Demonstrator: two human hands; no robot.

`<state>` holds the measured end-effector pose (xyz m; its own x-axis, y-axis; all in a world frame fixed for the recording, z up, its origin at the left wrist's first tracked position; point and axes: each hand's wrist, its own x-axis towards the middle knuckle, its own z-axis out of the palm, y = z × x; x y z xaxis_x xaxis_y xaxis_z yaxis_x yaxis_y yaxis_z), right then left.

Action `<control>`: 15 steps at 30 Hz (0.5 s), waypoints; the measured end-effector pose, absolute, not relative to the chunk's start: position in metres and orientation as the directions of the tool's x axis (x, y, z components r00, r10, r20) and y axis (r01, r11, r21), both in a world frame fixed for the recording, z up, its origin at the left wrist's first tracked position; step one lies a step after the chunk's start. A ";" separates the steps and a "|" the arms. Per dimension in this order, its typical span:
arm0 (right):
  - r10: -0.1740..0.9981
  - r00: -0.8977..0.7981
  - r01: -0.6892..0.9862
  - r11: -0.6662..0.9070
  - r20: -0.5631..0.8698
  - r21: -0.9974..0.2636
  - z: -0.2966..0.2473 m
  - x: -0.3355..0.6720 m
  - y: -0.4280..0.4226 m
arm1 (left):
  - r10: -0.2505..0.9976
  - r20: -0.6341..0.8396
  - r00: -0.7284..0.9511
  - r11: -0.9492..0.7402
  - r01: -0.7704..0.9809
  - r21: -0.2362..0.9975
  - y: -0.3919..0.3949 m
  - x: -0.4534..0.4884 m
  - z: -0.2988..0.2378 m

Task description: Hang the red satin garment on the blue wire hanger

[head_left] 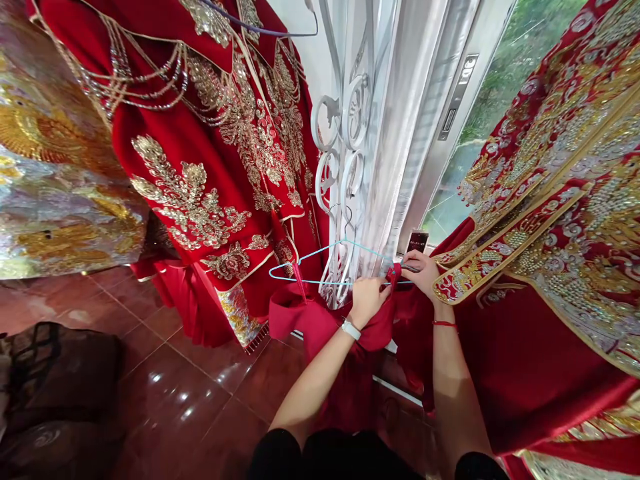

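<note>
A pale blue wire hanger (320, 263) hangs low in front of a white scrolled metal rack (340, 167). A plain red skirt (310, 320) is draped from the hanger. My left hand (367, 297) is closed on the red cloth at the hanger's lower bar. My right hand (423, 270) pinches the cloth at the hanger's right end, by a dark clip. A white band is on my left wrist and a red string on my right.
A red robe with gold embroidery (210, 153) hangs at the left. Another embroidered red garment (555, 220) hangs at the right. A white curtain (395, 120) and a window lie behind. A dark bag (60, 387) sits on the red tiled floor (190, 393).
</note>
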<state>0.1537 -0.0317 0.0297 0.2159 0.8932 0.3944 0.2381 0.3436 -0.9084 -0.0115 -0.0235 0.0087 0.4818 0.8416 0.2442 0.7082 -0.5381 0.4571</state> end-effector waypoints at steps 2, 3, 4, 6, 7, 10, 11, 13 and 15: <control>0.898 0.200 0.266 0.335 0.392 -0.904 0.029 0.150 -0.034 | 0.832 0.250 0.495 -0.552 0.701 0.451 -0.022 -0.014 0.007; 0.894 0.208 0.267 0.339 0.398 -0.902 0.026 0.149 -0.036 | 0.827 0.255 0.501 -0.560 0.698 0.447 -0.021 -0.016 0.005; 0.888 0.223 0.256 0.345 0.403 -0.903 0.022 0.149 -0.038 | 0.823 0.261 0.504 -0.566 0.695 0.444 -0.020 -0.017 0.004; 0.877 0.271 0.194 0.354 0.396 -0.915 0.010 0.150 -0.042 | 0.822 0.276 0.499 -0.569 0.690 0.447 -0.018 -0.019 0.001; 0.877 0.296 0.152 0.347 0.378 -0.925 0.003 0.151 -0.044 | 0.822 0.284 0.494 -0.569 0.687 0.451 -0.017 -0.020 -0.001; 0.891 0.342 0.054 0.299 0.299 -0.953 -0.020 0.154 -0.050 | 0.811 0.313 0.494 -0.584 0.667 0.462 -0.016 -0.017 -0.003; 0.890 0.354 0.038 0.293 0.287 -0.955 -0.027 0.154 -0.052 | 0.802 0.332 0.497 -0.597 0.653 0.466 -0.017 -0.017 -0.003; 0.863 0.410 0.024 0.314 0.295 -0.949 -0.036 0.153 -0.057 | 0.765 0.407 0.499 -0.643 0.587 0.491 -0.022 -0.022 -0.002; 0.798 0.508 0.049 0.349 0.324 -0.936 -0.039 0.151 -0.065 | 0.714 0.527 0.461 -0.700 0.474 0.533 -0.033 -0.041 -0.003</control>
<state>0.1512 -0.0654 -0.0394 0.5081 0.7980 0.3242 0.0489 0.3491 -0.9358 -0.0409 -0.0332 -0.0026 0.4610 0.7138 0.5272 0.4743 -0.7004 0.5334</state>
